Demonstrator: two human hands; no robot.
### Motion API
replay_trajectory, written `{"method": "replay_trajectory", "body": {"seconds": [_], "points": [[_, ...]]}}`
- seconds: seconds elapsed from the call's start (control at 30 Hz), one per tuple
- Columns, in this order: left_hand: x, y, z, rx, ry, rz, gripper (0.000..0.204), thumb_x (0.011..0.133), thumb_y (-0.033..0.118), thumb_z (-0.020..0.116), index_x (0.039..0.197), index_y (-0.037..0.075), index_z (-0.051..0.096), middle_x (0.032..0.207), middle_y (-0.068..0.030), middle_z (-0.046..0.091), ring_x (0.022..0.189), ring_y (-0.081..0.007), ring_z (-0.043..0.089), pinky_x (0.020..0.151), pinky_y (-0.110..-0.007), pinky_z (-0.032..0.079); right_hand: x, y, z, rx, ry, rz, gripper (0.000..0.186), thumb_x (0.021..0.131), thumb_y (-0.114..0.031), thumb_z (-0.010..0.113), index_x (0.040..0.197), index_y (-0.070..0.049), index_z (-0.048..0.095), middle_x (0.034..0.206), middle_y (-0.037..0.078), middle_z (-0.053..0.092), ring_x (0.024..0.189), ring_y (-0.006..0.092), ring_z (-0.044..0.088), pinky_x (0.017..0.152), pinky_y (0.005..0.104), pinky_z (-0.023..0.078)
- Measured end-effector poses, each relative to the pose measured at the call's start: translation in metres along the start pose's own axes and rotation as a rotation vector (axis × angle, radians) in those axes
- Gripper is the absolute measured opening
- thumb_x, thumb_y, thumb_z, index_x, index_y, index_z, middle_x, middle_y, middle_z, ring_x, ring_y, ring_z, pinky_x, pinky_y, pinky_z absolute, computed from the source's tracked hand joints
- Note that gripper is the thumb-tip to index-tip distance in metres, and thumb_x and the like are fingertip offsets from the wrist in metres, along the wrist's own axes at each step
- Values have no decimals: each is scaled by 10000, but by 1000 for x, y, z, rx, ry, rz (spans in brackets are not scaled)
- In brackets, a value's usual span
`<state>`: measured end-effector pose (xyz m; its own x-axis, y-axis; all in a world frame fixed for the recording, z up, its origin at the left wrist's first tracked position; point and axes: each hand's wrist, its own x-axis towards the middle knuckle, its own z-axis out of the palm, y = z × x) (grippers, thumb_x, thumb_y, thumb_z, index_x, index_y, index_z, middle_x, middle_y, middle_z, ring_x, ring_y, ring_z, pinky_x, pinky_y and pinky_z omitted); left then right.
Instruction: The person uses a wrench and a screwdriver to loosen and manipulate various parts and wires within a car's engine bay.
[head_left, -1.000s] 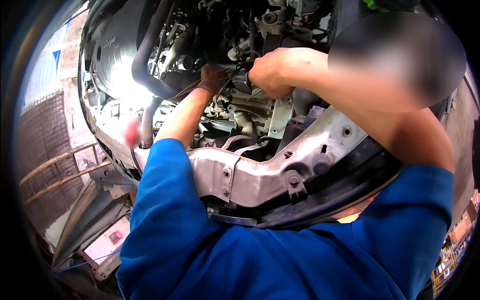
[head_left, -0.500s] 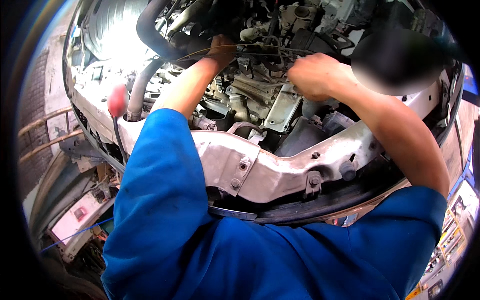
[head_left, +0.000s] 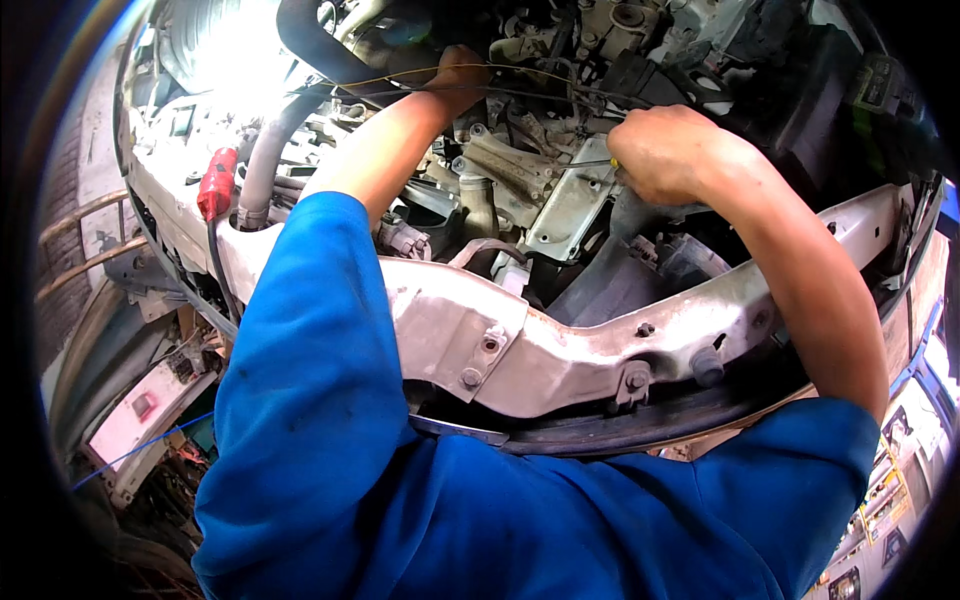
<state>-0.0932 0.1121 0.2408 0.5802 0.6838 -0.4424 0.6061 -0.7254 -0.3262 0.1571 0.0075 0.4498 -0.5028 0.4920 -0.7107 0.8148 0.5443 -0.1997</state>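
Note:
Both my arms, in blue sleeves, reach over the front crossmember [head_left: 455, 320] into a car's engine bay. My left hand [head_left: 462, 72] is deep among the engine parts, near a dark hose [head_left: 318, 40]; its fingers are mostly hidden. A thin yellow wire [head_left: 410, 72] and a black cable [head_left: 535, 94] run past it toward the right. Closer to me, my right hand [head_left: 655, 152] is closed, its fingers curled around a thin rod with a yellow end [head_left: 614, 162]. That hand is just right of a flat metal cover [head_left: 572, 205].
A red handle-like piece [head_left: 217, 182] on a black cord stands at the left beside a grey hose [head_left: 265, 165]. Bright light floods the far left of the bay. Loose car parts [head_left: 140, 425] lie at the lower left. A black plastic duct [head_left: 610, 275] sits behind the crossmember.
The view has shifted a little. My left hand has moved slightly farther in. My right hand has come slightly right and nearer, and the yellow end at its fingers now shows.

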Motion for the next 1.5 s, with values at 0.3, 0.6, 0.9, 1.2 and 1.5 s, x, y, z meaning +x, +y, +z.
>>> {"method": "replay_trajectory", "body": {"seconds": [0.3,0.6,0.9,1.2,1.5], "points": [[-16,17,-30,-114,266,50,267,850,220,553,1052,80,658,1037,-135,655,1019,-286,625,801,-400,510,-3,-1,-2,-7,-14,-19,168,783,-87,579,826,37,684,876,241,664,858,389,652,759,437,530],[-59,59,15,-527,-84,190,307,890,317,545,1100,120,652,1130,-148,643,1018,-329,627,844,-431,507,-14,-5,-15,-12,6,-5,156,746,-28,567,826,37,685,871,228,669,862,379,655,754,425,535],[-34,68,2,-486,-278,115,303,828,322,558,896,77,723,906,-171,692,880,-354,668,772,-466,525,-15,-3,-12,9,-14,1,166,725,-2,572,835,47,686,876,237,668,866,379,661,754,428,538],[-27,77,-14,-356,-379,51,295,746,275,605,908,60,726,923,-166,700,900,-329,681,762,-442,549,-20,-1,-18,-8,17,2,223,645,57,564,819,30,701,877,213,680,834,353,672,709,398,542],[-36,34,36,-453,-70,522,340,930,286,473,1116,50,633,1056,-196,660,990,-345,635,858,-458,505,-16,-5,-19,3,16,-26,208,696,23,557,846,32,702,910,217,679,871,355,668,749,404,542]]}}
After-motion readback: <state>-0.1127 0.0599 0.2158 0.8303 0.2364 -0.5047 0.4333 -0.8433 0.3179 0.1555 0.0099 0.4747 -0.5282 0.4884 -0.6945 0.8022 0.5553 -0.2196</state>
